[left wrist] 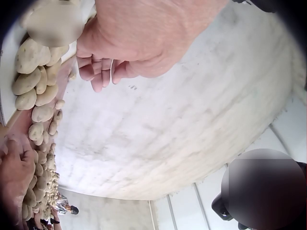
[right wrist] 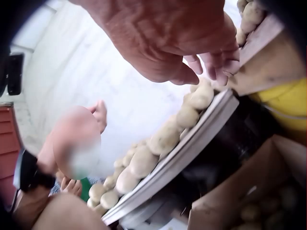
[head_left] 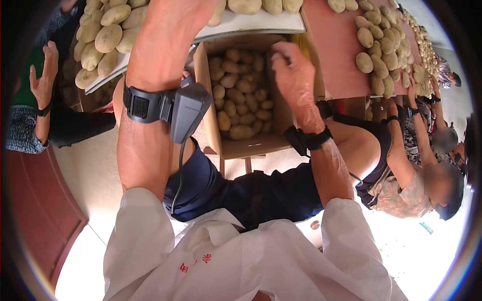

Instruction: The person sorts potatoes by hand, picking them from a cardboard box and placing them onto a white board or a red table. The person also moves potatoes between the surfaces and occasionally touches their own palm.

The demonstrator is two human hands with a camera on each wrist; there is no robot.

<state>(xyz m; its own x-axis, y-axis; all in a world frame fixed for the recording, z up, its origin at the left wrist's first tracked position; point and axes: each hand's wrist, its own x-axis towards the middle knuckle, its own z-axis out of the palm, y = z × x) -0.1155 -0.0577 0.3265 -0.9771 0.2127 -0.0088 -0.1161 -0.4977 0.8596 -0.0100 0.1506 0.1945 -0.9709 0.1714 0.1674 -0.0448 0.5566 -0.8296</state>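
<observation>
Loose, pale-skinned potatoes [head_left: 236,95] are heaped inside an open cardboard box [head_left: 251,148], which is placed between the legs of a seated person, just below the edge of a white tabletop [head_left: 261,21]. Along that tabletop, more potatoes are piled, several of them right at the rim.

The right hand [head_left: 296,70] is held above the right side of the box. It is blurred in the head view; its fingers are loosely bent, and nothing is seen in its grasp. The left hand [left wrist: 144,43] is reached forward, past the top of the head view. In the left wrist view its thumb and fingers are seen slightly parted with nothing between them, near the tabletop pile; whether a potato is touched cannot be told. The two hands are kept apart.

For good handling, it is judged that each potato should be cupped round its broad middle, picked from the top of the pile so that neighbours are not rolled off the rim, and set down rather than dropped, since skins may be bruised. The box walls should be cleared by both strapped wrists.

Farther right, a pink table [head_left: 331,55] is covered in part by more potatoes, and people are seated along it. At far left, another person's raised hand [head_left: 47,75] is seen
</observation>
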